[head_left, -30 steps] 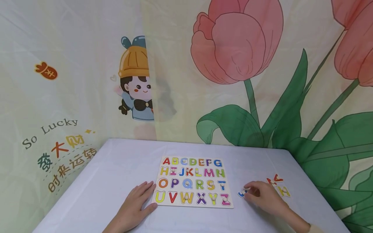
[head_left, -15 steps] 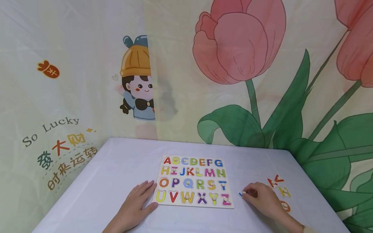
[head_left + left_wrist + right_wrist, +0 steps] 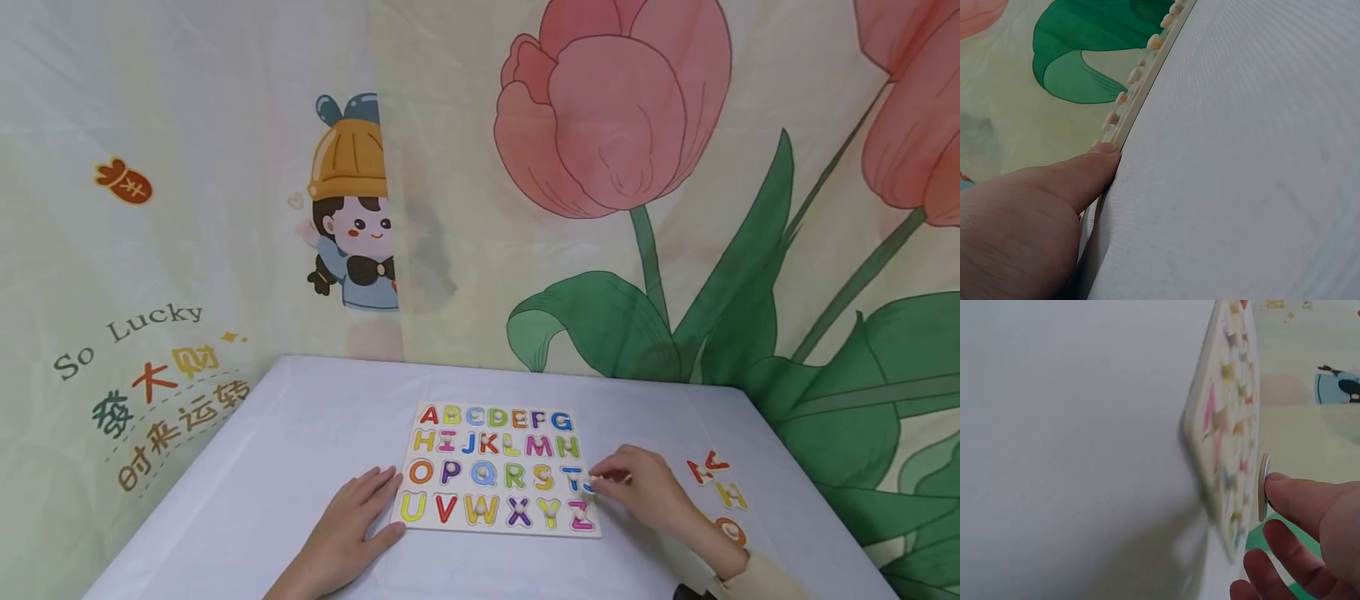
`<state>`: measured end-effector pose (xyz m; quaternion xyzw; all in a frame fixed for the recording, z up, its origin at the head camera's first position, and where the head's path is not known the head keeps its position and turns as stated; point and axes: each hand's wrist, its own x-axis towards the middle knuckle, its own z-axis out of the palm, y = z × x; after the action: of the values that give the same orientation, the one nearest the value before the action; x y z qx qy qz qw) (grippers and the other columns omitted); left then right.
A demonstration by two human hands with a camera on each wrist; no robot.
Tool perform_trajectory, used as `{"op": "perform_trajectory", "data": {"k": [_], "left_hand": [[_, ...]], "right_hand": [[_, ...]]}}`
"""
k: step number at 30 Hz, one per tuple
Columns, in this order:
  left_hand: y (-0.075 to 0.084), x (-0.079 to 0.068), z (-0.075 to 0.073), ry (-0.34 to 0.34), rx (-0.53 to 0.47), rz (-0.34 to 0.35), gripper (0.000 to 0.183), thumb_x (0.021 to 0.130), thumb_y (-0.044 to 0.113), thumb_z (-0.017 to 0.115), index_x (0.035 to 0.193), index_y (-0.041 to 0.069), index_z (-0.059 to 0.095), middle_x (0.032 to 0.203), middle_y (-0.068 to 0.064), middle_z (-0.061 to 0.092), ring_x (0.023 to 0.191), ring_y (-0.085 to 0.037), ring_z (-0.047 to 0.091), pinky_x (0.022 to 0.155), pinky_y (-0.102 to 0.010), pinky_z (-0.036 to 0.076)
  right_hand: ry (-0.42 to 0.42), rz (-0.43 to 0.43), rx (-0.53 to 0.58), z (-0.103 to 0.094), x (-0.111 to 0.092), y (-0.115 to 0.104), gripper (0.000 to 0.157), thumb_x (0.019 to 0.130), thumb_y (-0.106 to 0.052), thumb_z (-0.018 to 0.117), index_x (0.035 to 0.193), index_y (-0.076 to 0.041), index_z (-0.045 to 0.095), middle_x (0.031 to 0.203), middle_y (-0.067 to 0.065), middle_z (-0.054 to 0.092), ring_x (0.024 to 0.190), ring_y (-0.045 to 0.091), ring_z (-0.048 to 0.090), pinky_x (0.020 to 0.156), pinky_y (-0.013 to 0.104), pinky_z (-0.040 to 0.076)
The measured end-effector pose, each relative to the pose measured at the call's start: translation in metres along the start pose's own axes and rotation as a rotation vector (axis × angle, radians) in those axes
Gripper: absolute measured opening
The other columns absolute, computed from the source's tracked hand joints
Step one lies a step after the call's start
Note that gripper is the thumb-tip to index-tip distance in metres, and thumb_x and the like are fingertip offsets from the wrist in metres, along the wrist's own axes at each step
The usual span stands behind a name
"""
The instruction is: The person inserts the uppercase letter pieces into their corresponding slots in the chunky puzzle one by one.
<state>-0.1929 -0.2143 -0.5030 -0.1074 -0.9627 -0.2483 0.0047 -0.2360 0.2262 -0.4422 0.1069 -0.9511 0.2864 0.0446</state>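
Observation:
In the head view a white alphabet puzzle board (image 3: 497,458) lies on the table, many letters bearing small knobs. My left hand (image 3: 348,521) rests at the board's left edge, fingers extended; in the left wrist view its thumb (image 3: 1085,172) touches the board's side. At the right edge, beside the T, my right hand (image 3: 641,487) pinches a blue letter J piece (image 3: 588,483), partly hidden by the fingers. In the right wrist view that letter piece (image 3: 1264,487) appears edge-on, lifted off the table, with the other fingers loosely bent.
Right of the right hand lie loose letters: two red pieces, one V-shaped (image 3: 717,460), a yellow H (image 3: 731,495) and an orange O (image 3: 732,531). The forearm partly covers the O's surroundings. A printed curtain (image 3: 450,167) hangs behind the white table (image 3: 337,400).
My right hand has lifted the blue J from the table and carried it left to the board's edge. The orange O has come into sight. My left hand stays put.

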Motion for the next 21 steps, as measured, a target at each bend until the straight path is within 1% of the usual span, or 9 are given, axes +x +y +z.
{"op": "perform_trajectory", "data": {"k": [5,8,11,13,16,19,21], "left_hand": [[-0.001,-0.001,0.001,-0.013,-0.009,-0.008,0.079,0.095,0.062,0.070,0.161,0.023,0.049,0.169,0.004,0.042,0.161,-0.028,0.028,0.131,-0.058,0.021],[-0.002,0.000,0.002,-0.013,-0.009,-0.012,0.079,0.095,0.062,0.070,0.161,0.023,0.049,0.169,0.004,0.041,0.161,-0.027,0.028,0.131,-0.058,0.021],[-0.002,0.000,0.002,-0.004,-0.011,-0.004,0.079,0.095,0.062,0.070,0.161,0.023,0.049,0.169,0.004,0.042,0.161,-0.027,0.028,0.131,-0.058,0.021],[-0.002,0.000,0.002,0.000,-0.012,0.001,0.079,0.096,0.061,0.070,0.161,0.023,0.049,0.169,0.004,0.041,0.161,-0.027,0.028,0.131,-0.057,0.020],[-0.002,0.000,0.001,0.007,-0.008,0.003,0.078,0.096,0.060,0.070,0.161,0.023,0.049,0.169,0.005,0.041,0.161,-0.026,0.028,0.132,-0.056,0.020],[-0.002,0.001,0.001,0.008,-0.008,0.002,0.077,0.096,0.058,0.071,0.161,0.023,0.049,0.169,0.004,0.041,0.161,-0.026,0.028,0.132,-0.056,0.020],[-0.002,0.001,0.001,0.009,-0.010,0.003,0.078,0.096,0.059,0.071,0.161,0.022,0.049,0.169,0.004,0.042,0.161,-0.027,0.028,0.131,-0.057,0.020]], "right_hand": [[-0.039,-0.144,0.029,0.018,0.023,-0.033,0.009,0.090,-0.019,0.087,0.099,-0.019,0.085,0.085,-0.014,0.062,0.081,0.006,0.057,0.071,0.021,0.056],[-0.067,-0.196,0.061,0.032,0.039,-0.054,0.010,0.092,-0.020,0.086,0.102,-0.018,0.086,0.089,-0.014,0.063,0.084,0.008,0.057,0.071,0.021,0.054],[-0.092,-0.232,0.069,0.046,0.056,-0.074,0.011,0.093,-0.020,0.085,0.104,-0.017,0.086,0.091,-0.013,0.064,0.085,0.011,0.055,0.070,0.022,0.050],[-0.110,-0.238,0.064,0.055,0.066,-0.085,0.012,0.093,-0.021,0.085,0.105,-0.017,0.086,0.090,-0.012,0.063,0.084,0.011,0.055,0.068,0.023,0.048],[-0.133,-0.218,0.062,0.068,0.081,-0.099,0.013,0.094,-0.021,0.085,0.106,-0.017,0.086,0.088,-0.011,0.063,0.083,0.012,0.055,0.066,0.023,0.047],[-0.145,-0.181,0.066,0.079,0.094,-0.107,0.013,0.095,-0.021,0.084,0.106,-0.017,0.086,0.087,-0.010,0.062,0.081,0.012,0.056,0.065,0.024,0.047],[-0.147,-0.177,0.069,0.086,0.101,-0.109,0.012,0.095,-0.020,0.084,0.105,-0.015,0.087,0.087,-0.009,0.063,0.079,0.012,0.056,0.065,0.025,0.047]]}}
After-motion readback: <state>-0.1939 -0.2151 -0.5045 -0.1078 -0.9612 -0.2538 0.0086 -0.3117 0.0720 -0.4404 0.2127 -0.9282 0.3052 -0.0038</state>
